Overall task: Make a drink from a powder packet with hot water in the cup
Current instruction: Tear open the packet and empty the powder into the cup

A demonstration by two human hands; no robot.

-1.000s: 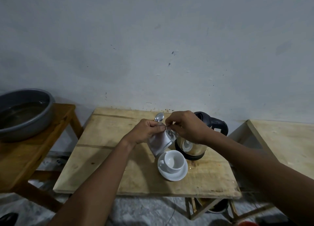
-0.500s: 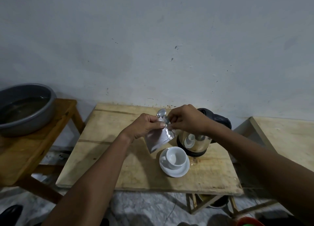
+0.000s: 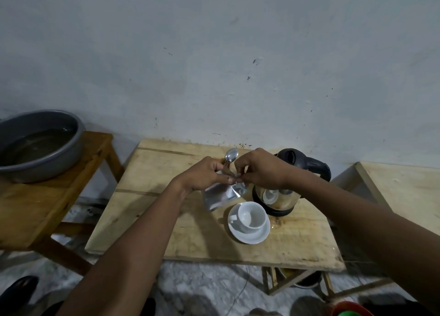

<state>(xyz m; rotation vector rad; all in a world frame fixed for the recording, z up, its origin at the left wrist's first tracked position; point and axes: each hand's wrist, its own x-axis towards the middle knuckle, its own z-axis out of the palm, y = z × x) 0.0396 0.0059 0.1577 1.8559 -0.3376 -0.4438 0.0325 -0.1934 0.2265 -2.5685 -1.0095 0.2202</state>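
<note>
You are looking at a dim, flat-lit frame with a cool grey cast; the wall (image 3: pixel 214 54) is evenly lit, with no hot spots. Your forearms throw soft, broad shadows onto the bench (image 3: pixel 152 173), falling toward you and to the left. The kettle (image 3: pixel 276 196) mirrors the cup (image 3: pixel 252 217) and pale patches in its shiny body. Wide-angle bending curves the bench edges and stretches your arms at the lower corners. The fingers (image 3: pixel 228 177) and the foil packet (image 3: pixel 219 195) look slightly soft; fine detail there is smeared.
</note>
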